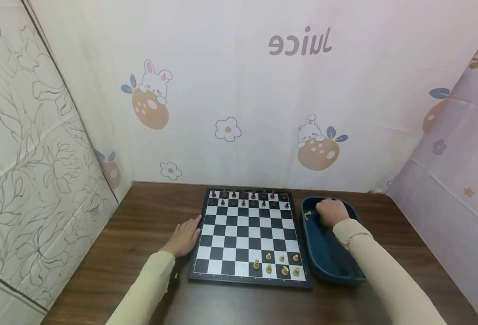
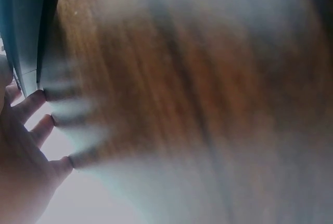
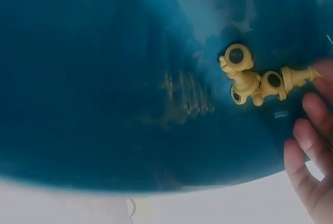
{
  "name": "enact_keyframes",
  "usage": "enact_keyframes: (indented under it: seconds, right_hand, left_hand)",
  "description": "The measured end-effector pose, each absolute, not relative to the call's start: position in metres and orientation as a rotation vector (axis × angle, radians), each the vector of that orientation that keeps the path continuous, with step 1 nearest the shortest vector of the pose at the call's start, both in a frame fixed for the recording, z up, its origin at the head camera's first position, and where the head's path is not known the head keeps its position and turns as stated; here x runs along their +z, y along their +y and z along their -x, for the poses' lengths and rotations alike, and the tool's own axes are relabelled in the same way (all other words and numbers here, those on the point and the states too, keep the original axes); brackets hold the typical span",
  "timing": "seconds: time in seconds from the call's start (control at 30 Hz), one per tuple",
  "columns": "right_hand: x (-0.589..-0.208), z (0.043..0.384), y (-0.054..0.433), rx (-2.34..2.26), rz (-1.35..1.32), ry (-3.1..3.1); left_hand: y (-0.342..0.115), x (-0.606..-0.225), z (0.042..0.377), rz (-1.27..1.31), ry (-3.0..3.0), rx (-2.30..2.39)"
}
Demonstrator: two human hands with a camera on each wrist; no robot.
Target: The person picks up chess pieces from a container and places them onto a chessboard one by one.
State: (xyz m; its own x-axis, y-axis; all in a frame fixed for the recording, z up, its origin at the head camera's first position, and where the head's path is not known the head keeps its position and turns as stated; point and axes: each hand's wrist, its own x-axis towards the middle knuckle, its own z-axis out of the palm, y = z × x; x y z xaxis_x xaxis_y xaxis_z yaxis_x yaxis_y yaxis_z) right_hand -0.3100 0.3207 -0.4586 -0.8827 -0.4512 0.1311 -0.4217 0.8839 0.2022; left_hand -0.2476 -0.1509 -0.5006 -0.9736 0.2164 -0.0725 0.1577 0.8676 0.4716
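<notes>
A black-and-white chessboard [image 1: 243, 231] lies on the table. My left hand [image 1: 183, 237] rests flat beside it, fingers spread and fingertips at the board's left edge. Inside a blue tray [image 1: 324, 259] right of the board, my right hand [image 1: 331, 211] has its fingers curled downward. In the right wrist view, my right fingertips [image 3: 315, 107] pinch the tip of a yellow chess piece [image 3: 295, 77]; the grip is partly cut off by the frame. Other yellow chess pieces [image 3: 243, 82] cluster against it in the tray.
Dark chess pieces [image 1: 253, 195] fill the board's two far rows. Several yellow chess pieces [image 1: 285, 270] stand at its near right corner. The wooden table [image 1: 153, 205] meets a patterned curtain [image 1: 239, 90] at the back, with more hangings on both sides.
</notes>
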Motion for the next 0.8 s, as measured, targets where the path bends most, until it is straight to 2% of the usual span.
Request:
enact_keyframes:
  seconds: [0.53, 0.8]
  right_hand:
    - [-0.429, 0.299, 0.31, -0.103, -0.762, -2.922]
    - [-0.396, 0.288, 0.288, -0.118, -0.792, -2.85]
  left_hand:
    - [-0.154, -0.503, 0.244, -0.305, 2.916, 0.701]
    - [-0.154, -0.5, 0.245, -0.335, 2.932, 0.715]
